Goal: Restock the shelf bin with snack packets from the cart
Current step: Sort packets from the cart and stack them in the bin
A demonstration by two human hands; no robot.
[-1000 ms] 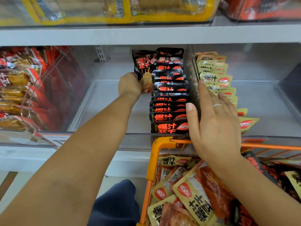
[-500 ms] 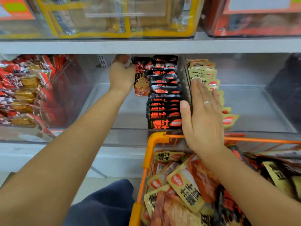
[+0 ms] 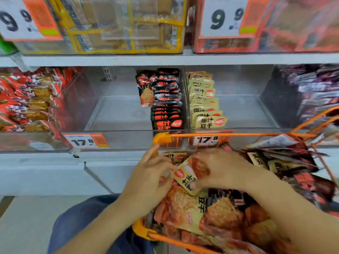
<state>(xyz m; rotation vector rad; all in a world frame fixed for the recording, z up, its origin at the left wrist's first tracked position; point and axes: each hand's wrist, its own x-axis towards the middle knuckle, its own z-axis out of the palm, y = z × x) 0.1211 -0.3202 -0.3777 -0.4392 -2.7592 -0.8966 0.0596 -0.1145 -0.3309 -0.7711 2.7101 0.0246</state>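
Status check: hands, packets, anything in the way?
Both hands in cart, left hand and right hand on tan packet; grip blurred. Shelf bin part filled. No obstruction seen.

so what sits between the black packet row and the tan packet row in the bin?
Head view: a clear upright divider separates the black packets from the tan packets; nothing else sits between them.

Glossy foil snack packets (image 3: 185, 178), clear plastic shelf bin (image 3: 128, 138), orange wire cart (image 3: 161, 139).
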